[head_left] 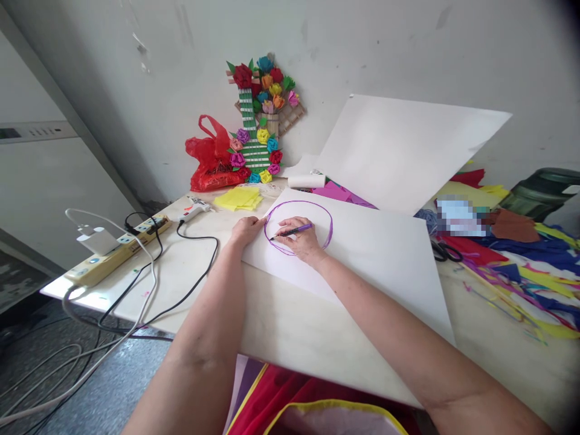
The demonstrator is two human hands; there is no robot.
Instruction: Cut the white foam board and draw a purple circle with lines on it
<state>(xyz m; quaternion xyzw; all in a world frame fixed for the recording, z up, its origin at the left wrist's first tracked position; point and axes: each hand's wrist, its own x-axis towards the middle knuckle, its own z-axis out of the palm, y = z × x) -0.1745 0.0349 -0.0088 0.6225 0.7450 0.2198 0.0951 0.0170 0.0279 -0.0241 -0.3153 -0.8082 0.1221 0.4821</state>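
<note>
My right hand (301,243) is closed round a purple marker pen (299,229), its tip pointing left and down onto a large sheet of white paper (380,260). A purple circle outline (332,220) is drawn on the sheet, with doubled strokes along its right and lower sides. The pen tip is at the circle's lower left. At the sheet's left edge, my left hand (247,231) is closed with its thumb side against the paper; its curled fingers are mostly hidden.
A glue gun (194,209), yellow paper (238,198) and a power strip (122,251) with cables occupy the left. Behind stand a red bag (211,157), a paper-flower decoration (257,154) and a white board (412,151). Scissors (446,251) and coloured scraps (521,260) lie right.
</note>
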